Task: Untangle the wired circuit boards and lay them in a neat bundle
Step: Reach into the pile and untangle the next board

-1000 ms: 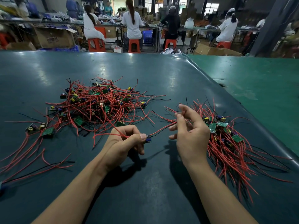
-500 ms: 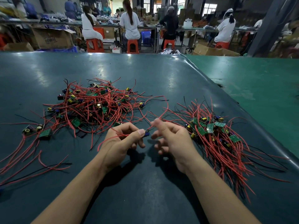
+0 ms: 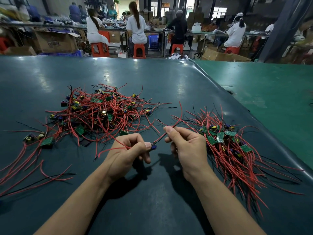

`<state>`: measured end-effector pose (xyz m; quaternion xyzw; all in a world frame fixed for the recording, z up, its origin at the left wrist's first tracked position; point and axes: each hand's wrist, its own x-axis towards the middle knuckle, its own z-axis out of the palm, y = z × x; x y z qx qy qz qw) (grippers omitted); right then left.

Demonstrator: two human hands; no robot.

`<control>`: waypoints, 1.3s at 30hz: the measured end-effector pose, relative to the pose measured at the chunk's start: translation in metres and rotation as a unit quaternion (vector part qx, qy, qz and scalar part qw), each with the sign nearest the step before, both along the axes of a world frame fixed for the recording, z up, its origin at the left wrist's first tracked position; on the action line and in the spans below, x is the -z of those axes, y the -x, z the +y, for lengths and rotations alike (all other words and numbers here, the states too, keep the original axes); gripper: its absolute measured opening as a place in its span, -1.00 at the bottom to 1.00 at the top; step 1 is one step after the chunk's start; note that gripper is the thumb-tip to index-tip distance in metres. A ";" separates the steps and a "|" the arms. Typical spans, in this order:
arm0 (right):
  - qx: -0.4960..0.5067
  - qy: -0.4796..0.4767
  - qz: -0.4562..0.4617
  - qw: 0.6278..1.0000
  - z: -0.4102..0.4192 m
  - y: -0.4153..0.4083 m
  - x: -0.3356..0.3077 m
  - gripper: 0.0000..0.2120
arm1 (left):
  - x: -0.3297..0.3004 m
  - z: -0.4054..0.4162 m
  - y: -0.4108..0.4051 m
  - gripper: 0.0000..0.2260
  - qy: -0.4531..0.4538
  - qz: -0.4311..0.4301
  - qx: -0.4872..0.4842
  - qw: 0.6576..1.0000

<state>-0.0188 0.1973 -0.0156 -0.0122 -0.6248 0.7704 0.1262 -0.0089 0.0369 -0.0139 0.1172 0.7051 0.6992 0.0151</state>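
- Held board (image 3: pixel 153 146): judged very light; rigid small PCB with soft, springy leads. Best taken by the board body or right at the solder end; a tug far out on a lead would likely just whip it or load the joint.
- Leads are thin, probably slick-jacketed, so they should slide out of a tangle if drawn along their length rather than yanked sideways.
- Look: a small blue component is seen at the left fingertips, the board itself mostly hidden. A red lead (image 3: pixel 176 123) runs up through the right fingertips and curls above them; a thin black lead seems to run alongside, hard to confirm.
- Left hand (image 3: pixel 126 152) is closed, board pinched between thumb and forefinger; another red wire crosses over its knuckles.
- Right hand (image 3: pixel 187 147) is closed on the red lead, pinched at the fingertips just beside the board.
- Held above the table (image 3: pixel 152 200), between the two piles.
- Tangled pile (image 3: pixel 100 112) to the left: boards, yellow and blue capacitors, red and black wires crossing every way.
- Sorted bundle (image 3: pixel 225 146) to the right, touching the right hand: green boards grouped, leads combed roughly one direction toward the viewer.
- Loose red wires (image 3: pixel 20 170) trail at the far left.
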 end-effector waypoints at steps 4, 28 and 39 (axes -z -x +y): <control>0.064 -0.014 0.010 0.998 0.005 0.006 0.004 -0.75 | -0.001 0.000 0.000 -0.78 0.013 0.002 0.011 1.000; 0.177 -0.349 0.107 0.914 0.010 0.000 0.006 -0.95 | 0.000 -0.002 0.008 -0.77 -0.146 -0.018 -0.086 0.985; -0.222 -0.023 -0.061 0.973 -0.003 -0.014 -0.010 -0.64 | -0.001 0.005 -0.003 -0.51 -0.185 -0.096 0.082 0.975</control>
